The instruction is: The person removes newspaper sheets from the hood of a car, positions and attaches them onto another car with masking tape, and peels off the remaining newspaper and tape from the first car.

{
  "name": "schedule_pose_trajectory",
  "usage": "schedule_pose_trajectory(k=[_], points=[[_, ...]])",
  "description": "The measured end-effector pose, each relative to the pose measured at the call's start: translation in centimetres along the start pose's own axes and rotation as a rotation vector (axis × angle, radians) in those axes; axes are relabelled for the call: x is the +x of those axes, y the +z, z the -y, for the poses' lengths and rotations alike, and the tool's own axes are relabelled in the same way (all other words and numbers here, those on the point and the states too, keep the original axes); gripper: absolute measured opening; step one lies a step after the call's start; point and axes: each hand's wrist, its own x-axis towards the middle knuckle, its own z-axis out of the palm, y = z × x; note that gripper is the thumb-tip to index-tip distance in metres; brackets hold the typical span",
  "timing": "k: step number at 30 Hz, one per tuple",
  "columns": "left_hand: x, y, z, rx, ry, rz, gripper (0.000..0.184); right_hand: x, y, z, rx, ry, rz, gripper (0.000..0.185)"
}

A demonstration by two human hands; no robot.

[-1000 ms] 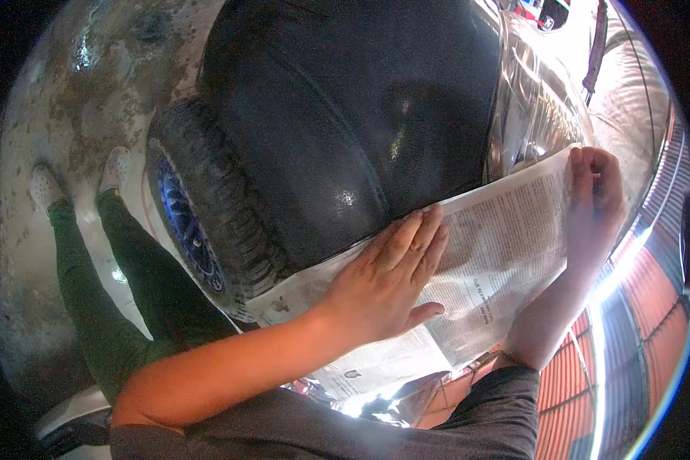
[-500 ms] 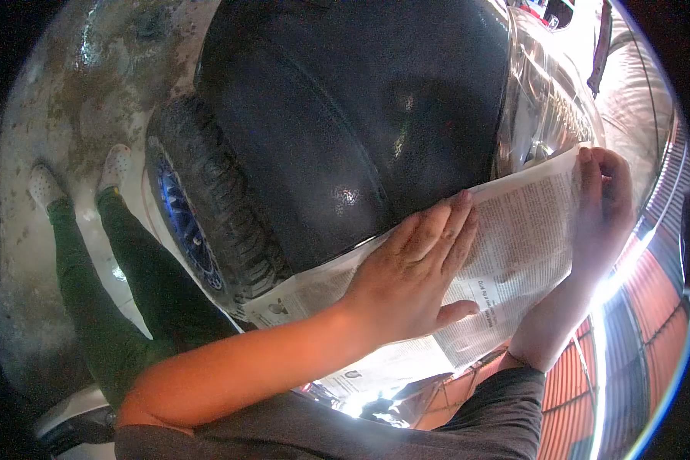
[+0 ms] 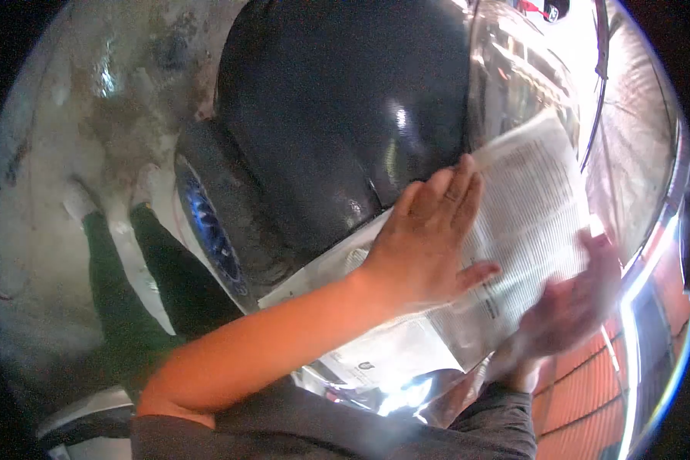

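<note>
A printed newspaper sheet point(image 3: 530, 192) lies along the lower edge of a large black, smooth curved surface point(image 3: 337, 100) and reaches over part of a clear, shiny housing point(image 3: 514, 77). My left hand point(image 3: 429, 234) rests flat on the newspaper, fingers stretched out and thumb apart. Beside the paper's right edge is my right hand point(image 3: 575, 295), blurred by motion, with its fingers apart and nothing visible in it. The paper's upper right corner stands free of both hands. My left forearm covers part of the sheet's lower left.
A wheel with a blue rim point(image 3: 207, 222) and dark tyre sits left of the black surface. Legs in green trousers point(image 3: 123, 284) stand on the stained concrete floor point(image 3: 107, 138). A pale wrinkled cover point(image 3: 632, 138) is at the right, above reddish ribbed panels point(image 3: 579, 383).
My right hand has let go of the newspaper's upper right corner and moved down toward me. My left hand stays on the sheet. The whole view has shifted slightly.
</note>
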Motion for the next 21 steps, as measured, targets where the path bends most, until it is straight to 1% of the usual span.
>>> schedule_pose_trajectory(k=[3, 4, 5, 6, 8, 9, 11, 12, 14, 15, 18, 20, 21], points=[[-0.3, 0.7, -0.3, 0.003, -0.014, 0.028, 0.102, -8.0, -1.0, 4.7, 0.634, 0.162, 0.364, 0.054], [-0.1, 0.3, -0.1, 0.013, -0.012, 0.049, 0.102, -10.4, -0.4, 6.8, 0.741, 0.329, 0.315, 0.059], [0.5, -0.8, 0.0, -0.003, -0.008, 0.080, 0.091, -12.5, 0.3, 8.3, 0.861, 0.458, 0.265, 0.055], [1.1, -1.5, 0.4, -0.031, 0.018, 0.071, 0.087, -13.7, 0.7, 11.0, 1.144, 0.787, 0.105, 0.050], [3.1, -2.7, 0.9, -0.097, 0.072, 0.070, 0.078, -16.7, 0.3, 12.1, 0.946, 0.717, 0.111, 0.050], [4.5, -3.1, -0.1, -0.037, 0.160, -0.006, 0.065, -17.4, 0.4, 12.6, 0.980, 0.775, 0.110, 0.051], [8.6, -1.9, 0.8, 0.104, 0.290, -0.050, 0.062, -18.5, 0.5, 13.9, 1.047, 0.893, 0.111, 0.052], [10.5, -1.3, 1.5, 0.173, 0.361, -0.079, 0.060, -19.3, 0.5, 14.5, 1.078, 0.997, 0.063, 0.052], [12.7, -1.7, 2.7, 0.455, 0.521, -0.062, 0.057, -21.0, 0.8, 16.1, 1.140, 1.204, -0.021, 0.052], [12.9, -2.3, 3.0, 0.595, 0.601, -0.055, 0.055, -22.4, 1.1, 16.9, 1.111, 1.271, -0.105, 0.050], [13.9, -5.4, 0.8, -0.438, -0.050, 0.182, 0.056, -25.7, 1.2, 17.4, 0.981, 1.430, -0.246, 0.049], [12.7, -7.7, -0.3, -0.555, -0.233, 0.172, 0.056, -28.4, 2.3, 17.7, 0.842, 1.408, -0.378, 0.049], [11.5, -8.1, -1.1, -0.484, -0.221, 0.143, 0.053, -28.7, 1.8, 17.6, 0.772, 1.416, -0.385, 0.048]])
